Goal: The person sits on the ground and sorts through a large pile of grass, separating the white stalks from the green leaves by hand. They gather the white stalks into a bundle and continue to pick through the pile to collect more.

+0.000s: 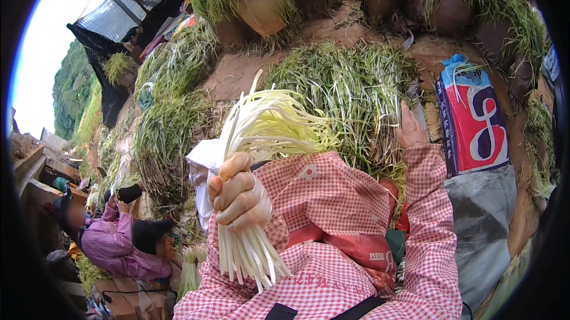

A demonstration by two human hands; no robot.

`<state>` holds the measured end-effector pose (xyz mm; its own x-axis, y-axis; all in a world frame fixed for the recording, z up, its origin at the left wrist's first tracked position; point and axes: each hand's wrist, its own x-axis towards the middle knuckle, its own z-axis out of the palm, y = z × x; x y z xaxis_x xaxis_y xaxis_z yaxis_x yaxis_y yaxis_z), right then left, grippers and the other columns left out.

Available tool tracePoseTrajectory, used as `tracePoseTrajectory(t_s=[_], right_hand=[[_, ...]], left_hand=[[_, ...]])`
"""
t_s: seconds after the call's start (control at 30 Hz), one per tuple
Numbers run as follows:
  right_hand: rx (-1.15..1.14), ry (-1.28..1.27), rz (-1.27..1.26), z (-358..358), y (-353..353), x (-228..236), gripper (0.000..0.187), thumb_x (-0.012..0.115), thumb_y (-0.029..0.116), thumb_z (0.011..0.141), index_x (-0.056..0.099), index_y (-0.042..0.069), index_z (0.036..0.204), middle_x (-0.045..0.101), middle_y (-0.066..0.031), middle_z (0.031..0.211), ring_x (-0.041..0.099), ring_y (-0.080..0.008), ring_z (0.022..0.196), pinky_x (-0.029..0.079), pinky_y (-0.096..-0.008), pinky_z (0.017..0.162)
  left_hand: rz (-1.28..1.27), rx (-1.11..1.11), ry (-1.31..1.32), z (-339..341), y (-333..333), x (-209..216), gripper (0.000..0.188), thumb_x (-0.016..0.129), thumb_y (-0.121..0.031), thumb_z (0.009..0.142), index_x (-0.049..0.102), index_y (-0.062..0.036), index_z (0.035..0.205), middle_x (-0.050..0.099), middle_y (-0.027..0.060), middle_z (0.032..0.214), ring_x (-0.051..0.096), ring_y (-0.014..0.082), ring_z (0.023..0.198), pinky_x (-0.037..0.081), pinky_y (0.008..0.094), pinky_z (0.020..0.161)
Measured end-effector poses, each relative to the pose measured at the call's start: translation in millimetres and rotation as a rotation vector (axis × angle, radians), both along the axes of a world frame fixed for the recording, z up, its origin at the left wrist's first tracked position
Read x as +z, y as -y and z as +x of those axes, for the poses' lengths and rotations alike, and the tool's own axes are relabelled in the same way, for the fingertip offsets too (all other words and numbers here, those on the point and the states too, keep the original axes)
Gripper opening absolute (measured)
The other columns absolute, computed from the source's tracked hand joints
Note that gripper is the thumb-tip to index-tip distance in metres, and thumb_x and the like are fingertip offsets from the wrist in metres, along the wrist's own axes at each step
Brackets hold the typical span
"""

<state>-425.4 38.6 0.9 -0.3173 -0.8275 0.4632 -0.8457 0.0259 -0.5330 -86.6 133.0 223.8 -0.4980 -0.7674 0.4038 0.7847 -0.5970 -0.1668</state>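
Observation:
Closed in a fist, my left hand grips a bunch of blanched chives upright in front of my chest. Their white stalk ends stick out below the fist, and the pale yellow tips droop to the right. A thin whitish covering shows on part of this hand. My right hand reaches forward to the right edge of a pile of green and white chives. Its fingers look stretched out, with nothing visible in them. A checked apron cloth spreads over my lap.
A red, blue and white printed sack lies at the right, above grey sheeting. More chives are heaped at the left. Grass-topped mounds line the back. Another person in a checked top works at the lower left.

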Motion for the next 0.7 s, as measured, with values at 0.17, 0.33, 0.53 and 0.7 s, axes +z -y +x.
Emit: tracePoseTrajectory(t_s=[0.17,0.33,0.53,0.7], right_hand=[[0.432,0.392,-0.02,72.4,-40.7,91.8,0.015,0.063,0.01,0.088,0.067,0.002,0.1,0.068,-0.0133,0.097,0.067,-0.0222,0.078,0.055,-0.0327,0.068],[0.888,0.481,-0.482,163.0,-34.3,134.6,0.02,0.062,0.001,0.084,0.06,-0.001,0.105,0.061,-0.0152,0.096,0.062,-0.0322,0.083,0.051,-0.0375,0.073],[0.57,0.504,-0.409,196.0,-19.6,101.0,0.022,0.066,0.002,0.082,0.061,-0.001,0.104,0.064,-0.0157,0.088,0.064,-0.0309,0.077,0.052,-0.0357,0.068],[0.553,0.44,-0.32,194.6,-12.6,97.4,0.019,0.071,0.004,0.077,0.064,0.002,0.095,0.063,-0.0118,0.088,0.064,-0.027,0.074,0.052,-0.0339,0.065]], left_hand=[[0.011,-0.035,-0.015,-5.6,-2.6,-7.7,0.01,0.052,-0.005,0.094,0.043,-0.0078,0.089,0.049,0.003,0.056,0.049,0.0091,0.042,0.04,0.0224,0.037],[0.036,-0.079,0.009,-20.0,-4.7,-11.0,0.009,0.052,-0.007,0.095,0.043,-0.0063,0.091,0.049,0.0023,0.056,0.05,0.0086,0.042,0.041,0.0207,0.037],[-0.039,-0.121,-0.022,-23.5,-5.9,-17.7,0.008,0.048,-0.009,0.097,0.042,-0.0052,0.099,0.051,0.0005,0.06,0.053,0.0082,0.045,0.044,0.0215,0.04],[-0.036,-0.105,-0.024,-22.2,-5.1,-20.0,0.008,0.049,-0.009,0.096,0.041,-0.0053,0.097,0.05,0.0002,0.06,0.053,0.0082,0.045,0.044,0.0212,0.04]])
